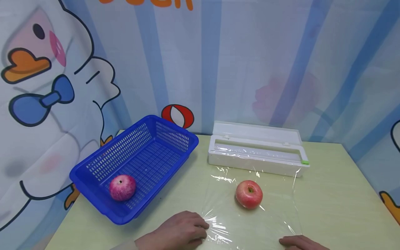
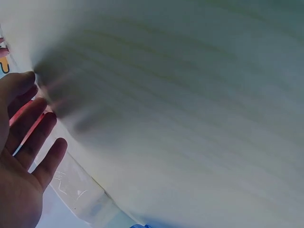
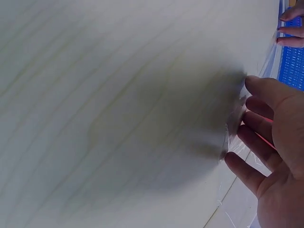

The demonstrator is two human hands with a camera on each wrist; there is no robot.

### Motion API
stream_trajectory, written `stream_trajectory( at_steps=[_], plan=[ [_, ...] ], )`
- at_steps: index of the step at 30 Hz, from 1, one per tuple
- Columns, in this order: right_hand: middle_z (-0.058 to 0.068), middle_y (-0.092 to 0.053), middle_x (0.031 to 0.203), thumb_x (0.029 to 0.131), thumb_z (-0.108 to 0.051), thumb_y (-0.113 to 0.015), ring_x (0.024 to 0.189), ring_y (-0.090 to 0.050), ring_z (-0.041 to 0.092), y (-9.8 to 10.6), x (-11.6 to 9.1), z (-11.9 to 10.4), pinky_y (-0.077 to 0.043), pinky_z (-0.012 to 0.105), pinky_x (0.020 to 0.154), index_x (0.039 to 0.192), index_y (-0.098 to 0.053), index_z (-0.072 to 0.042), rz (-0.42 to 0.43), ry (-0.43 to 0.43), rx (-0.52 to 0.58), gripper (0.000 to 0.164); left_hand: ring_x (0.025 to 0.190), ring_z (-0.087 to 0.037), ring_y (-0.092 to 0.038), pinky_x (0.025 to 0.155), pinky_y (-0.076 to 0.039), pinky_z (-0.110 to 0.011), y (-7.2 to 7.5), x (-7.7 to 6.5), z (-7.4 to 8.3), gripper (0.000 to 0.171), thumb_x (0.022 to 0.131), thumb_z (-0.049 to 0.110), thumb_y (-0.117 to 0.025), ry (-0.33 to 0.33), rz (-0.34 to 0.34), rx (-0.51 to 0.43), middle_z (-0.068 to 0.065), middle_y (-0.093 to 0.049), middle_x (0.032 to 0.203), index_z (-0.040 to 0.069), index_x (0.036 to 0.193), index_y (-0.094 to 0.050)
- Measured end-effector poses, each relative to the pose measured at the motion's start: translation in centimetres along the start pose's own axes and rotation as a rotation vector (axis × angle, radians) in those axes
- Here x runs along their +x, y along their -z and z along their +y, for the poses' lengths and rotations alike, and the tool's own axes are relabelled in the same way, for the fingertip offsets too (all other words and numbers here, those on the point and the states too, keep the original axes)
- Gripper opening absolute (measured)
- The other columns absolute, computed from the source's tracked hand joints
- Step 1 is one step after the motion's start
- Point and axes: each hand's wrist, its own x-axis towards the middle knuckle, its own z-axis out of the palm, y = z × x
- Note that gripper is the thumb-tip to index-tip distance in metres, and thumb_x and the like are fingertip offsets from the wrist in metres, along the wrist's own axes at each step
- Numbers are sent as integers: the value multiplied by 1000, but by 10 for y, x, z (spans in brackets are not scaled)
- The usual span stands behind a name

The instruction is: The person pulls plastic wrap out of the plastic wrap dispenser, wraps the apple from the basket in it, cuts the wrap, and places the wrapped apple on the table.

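A sheet of clear plastic wrap [image 1: 272,218] stretches from the white wrap dispenser box [image 1: 256,167] over the table towards both hands. A red apple [image 1: 249,195] sits stem up in the middle of the film's area. At the film's near left part, my left hand [image 1: 182,230] touches it with its fingertips, and bright creases fan out from there. My right hand [image 1: 301,242] rests at the near right corner, partly cut off by the frame. In the right wrist view, the right fingers [image 3: 254,145] are extended, fingertips down at the table, with crinkled film beside them.
A blue plastic basket [image 1: 156,156] stands at the left, holding a second apple [image 1: 122,187] in a pink foam-like or streaked skin. The dispenser's lid [image 1: 256,132] is up at the back. A printed cloth backdrop [image 1: 237,62] hangs behind the pale table [image 1: 337,194].
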Motion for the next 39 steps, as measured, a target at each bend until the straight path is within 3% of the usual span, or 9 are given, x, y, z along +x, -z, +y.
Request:
stream_trajectory(
  at_steps=[4,11,13,15,17,20,25,30,39],
  plan=[
    [-10,-71,126,97,1,-72,113,-65,-2,-5,-2,4,-46,5,89,136,-67,-22,29,-20,-32,46,102,-4,-68,93,-54,-20,-3,2,0,13,84,18,-87,-47,92,73,13,-74,105,26,86,-77],
    [-5,-69,126,75,-1,-89,112,-64,1,-18,-6,27,-44,4,94,142,-61,-23,110,228,-234,76,88,-3,-64,87,-56,-21,-8,3,1,16,80,13,-79,-146,142,232,13,-68,96,24,79,-67],
    [-5,-69,124,76,-3,-89,109,-66,3,-13,-2,19,-45,5,92,136,-65,-21,102,229,-258,68,91,-2,-66,89,-57,-22,-8,3,1,14,82,12,-77,-147,135,248,13,-70,97,24,81,-69],
    [-5,-70,122,87,-13,-87,106,-67,6,-3,5,5,-47,6,88,127,-68,-21,48,195,-269,46,91,-2,-67,90,-57,-22,-6,3,1,13,84,12,-78,-123,129,233,13,-72,98,23,84,-71],
    [-7,-72,119,93,-27,-85,102,-68,6,4,11,-9,-48,6,86,118,-72,-24,37,159,-326,28,89,-3,-68,89,-56,-22,-3,5,1,12,86,13,-80,-79,123,178,13,-74,97,23,86,-72],
    [-8,-72,119,94,-43,-83,100,-66,4,17,20,-28,-51,8,83,109,-73,-31,13,75,-344,22,86,-2,-68,86,-56,-21,3,9,1,10,89,16,-82,6,108,73,13,-75,96,22,90,-73],
    [-10,-73,118,89,-29,-88,97,-65,2,32,29,-43,-59,18,77,99,-68,-39,49,-185,-269,24,88,-2,-70,79,-55,-19,12,16,-2,9,91,16,-81,142,136,-46,13,-75,97,22,94,-74],
    [-10,-75,119,92,-22,-86,99,-69,4,48,40,-49,-61,22,79,98,-68,-40,48,-366,-206,26,85,-1,-71,72,-56,-20,16,23,-8,9,91,14,-81,283,197,-144,13,-76,95,21,96,-78],
    [-8,-77,115,95,-15,-81,101,-69,2,74,63,-46,-63,30,81,110,-75,-29,108,-441,-149,21,90,-3,-73,83,-59,-31,26,47,-21,8,97,11,-74,618,224,-436,10,-79,95,16,98,-81]
  ],
)
